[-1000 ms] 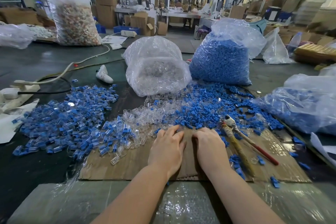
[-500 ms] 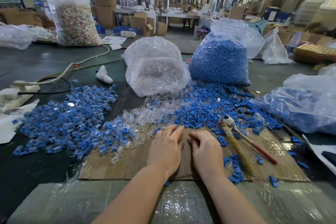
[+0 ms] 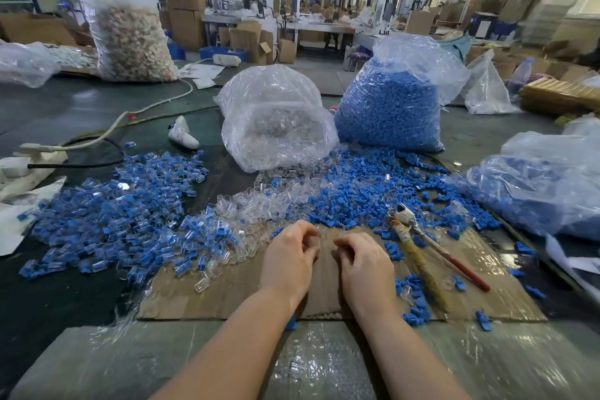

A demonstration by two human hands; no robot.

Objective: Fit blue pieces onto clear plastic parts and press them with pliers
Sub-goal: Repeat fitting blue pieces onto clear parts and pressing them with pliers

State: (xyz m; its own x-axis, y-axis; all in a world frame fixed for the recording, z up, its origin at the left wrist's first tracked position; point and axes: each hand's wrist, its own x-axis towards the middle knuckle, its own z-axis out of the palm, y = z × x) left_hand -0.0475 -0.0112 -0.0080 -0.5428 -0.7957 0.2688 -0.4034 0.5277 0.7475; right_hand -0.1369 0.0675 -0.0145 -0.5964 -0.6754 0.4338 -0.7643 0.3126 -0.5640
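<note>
Bags (image 3: pixel 279 117) hold clear parts; blue pieces (image 3: pixel 389 107) fill another.

Two forearms in view, bare from lower frame edge to wrist; no sleeve, cuff or glove visible. Left hand (image 3: pixel 290 261) and right hand (image 3: pixel 365 266) bare as well. No ring, watch, bracelet or strap visible on wrists or fingers. Fingernails short where visible, no polish discernible. Upper arms and rest of body out of frame.
</note>
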